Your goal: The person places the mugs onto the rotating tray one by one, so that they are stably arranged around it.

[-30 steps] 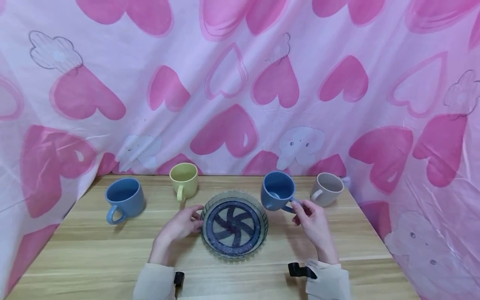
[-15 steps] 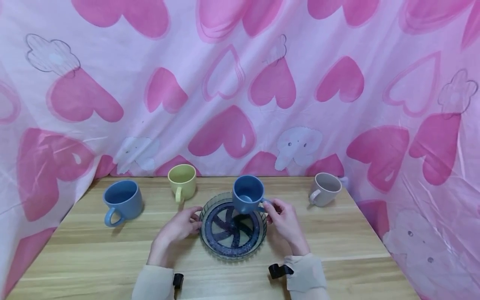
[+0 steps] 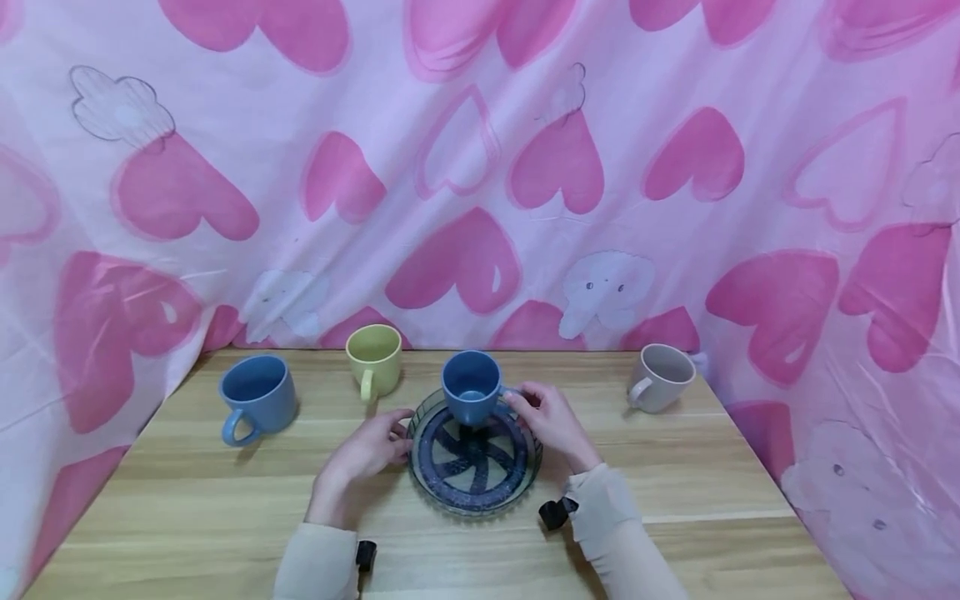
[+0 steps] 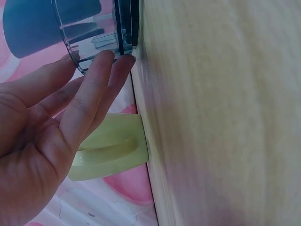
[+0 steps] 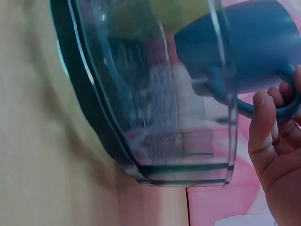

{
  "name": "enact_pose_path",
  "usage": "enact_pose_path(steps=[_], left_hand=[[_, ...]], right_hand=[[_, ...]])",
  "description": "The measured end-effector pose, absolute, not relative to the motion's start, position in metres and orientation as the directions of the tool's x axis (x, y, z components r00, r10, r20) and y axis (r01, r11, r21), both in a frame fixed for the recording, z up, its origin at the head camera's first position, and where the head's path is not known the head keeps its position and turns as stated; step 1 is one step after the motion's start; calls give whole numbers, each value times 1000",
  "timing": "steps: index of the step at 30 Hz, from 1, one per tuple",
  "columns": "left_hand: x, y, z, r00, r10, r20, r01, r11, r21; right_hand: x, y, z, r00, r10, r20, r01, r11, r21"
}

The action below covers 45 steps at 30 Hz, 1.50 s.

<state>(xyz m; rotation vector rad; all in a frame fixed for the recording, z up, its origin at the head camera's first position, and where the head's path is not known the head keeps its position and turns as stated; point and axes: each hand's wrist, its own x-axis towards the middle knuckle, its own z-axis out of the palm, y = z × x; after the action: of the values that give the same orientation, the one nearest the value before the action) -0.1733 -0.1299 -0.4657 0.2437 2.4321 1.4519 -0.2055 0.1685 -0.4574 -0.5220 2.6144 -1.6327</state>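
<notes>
A round glass bowl [image 3: 480, 500] with a dark swirl pattern in its base stands mid-table. My left hand [image 3: 366, 450] is at its left side, fairly straight fingertips touching the outer wall in the left wrist view. With my right hand [image 3: 552, 423] I pinch the handle [image 5: 244, 107] of a blue mug [image 3: 469, 407], held over the far part of the bowl. Through the glass in the right wrist view, the mug's tilted lower end shows beyond the rim, above the bowl's base.
Behind the bowl to the left stands a yellow-green mug [image 3: 375, 360]. Another blue mug [image 3: 266, 400] is at the far left, and a grey mug [image 3: 663, 379] at the back right. A pink heart-patterned cloth [image 3: 480, 167] hangs behind the wooden table [image 3: 187, 517].
My right hand has carried the blue mug leftward from beside the bowl to over its far part. My left hand has stayed at the bowl's left side.
</notes>
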Motion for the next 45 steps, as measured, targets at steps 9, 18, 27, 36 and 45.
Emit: enact_pose_path(steps=[9,18,27,36,45], left_hand=[[-174,-131,-463,-942,312,-122,43,474,880],[-172,-131,-465,-939,317,-134,30,463,886],[-173,-129,-465,-931,340,-133,33,442,897],[-174,-129,-462,-932,344,-115,50,437,898],[-171,-129,-464,-923,368,-107,78,454,888]], right_hand=[[-228,167,-452,-899,-421,121,-298,385,-874],[-243,169,-457,-909,-418,-2,-176,388,-905],[-251,172,-464,-912,-408,-36,-94,295,-951],[-249,167,-464,-938,-345,-23,-57,219,-974],[-234,193,-453,-975,-219,45,-105,272,-957]])
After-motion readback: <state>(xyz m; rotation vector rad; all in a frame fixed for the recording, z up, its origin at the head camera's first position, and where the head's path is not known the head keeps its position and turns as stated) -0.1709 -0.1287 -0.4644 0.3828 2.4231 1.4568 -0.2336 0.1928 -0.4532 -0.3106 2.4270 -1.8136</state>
